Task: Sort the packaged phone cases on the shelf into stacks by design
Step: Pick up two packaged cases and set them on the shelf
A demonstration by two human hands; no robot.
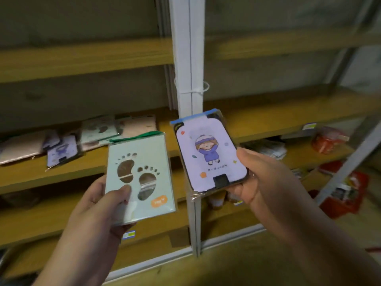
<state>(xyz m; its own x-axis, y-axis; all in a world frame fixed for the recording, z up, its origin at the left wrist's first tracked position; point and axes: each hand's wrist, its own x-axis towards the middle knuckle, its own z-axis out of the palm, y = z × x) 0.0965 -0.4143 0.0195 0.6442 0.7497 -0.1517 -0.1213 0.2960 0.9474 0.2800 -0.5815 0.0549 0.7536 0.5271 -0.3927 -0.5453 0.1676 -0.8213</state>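
- Your left hand [99, 205] grips the footprint-design case [140, 176] at its lower left corner, thumb pressed on the front. The pack is pale mint green with two footprint cut-outs, an orange label at the lower right and a green header strip on top, all inside a clear sleeve.
- Your right hand [266, 182] grips the cartoon-girl case [210, 153] along its right edge, thumb on the front and fingers under the lower edge. The pack is lilac with a dark border, a drawn figure in a purple coat and hat, a black square near the bottom and a blue header strip.
- Both packs are held in the air in front of the shelf, side by side and just apart, faces toward you.
- Judge the two designs as different: each belongs to a separate stack.
- On the wooden shelf board [68, 172] behind your left hand lies a loose group of packaged cases [86, 139]: lilac, mint and pinkish ones overlap at mixed angles. No tidy single-design stack is visible there, so treat the sort as being at an early stage, with most of the work left.
- The white metal upright [188, 65] divides the shelving. To its right, lower shelves hold red packets [329, 139]; detail there is too blurred to read.
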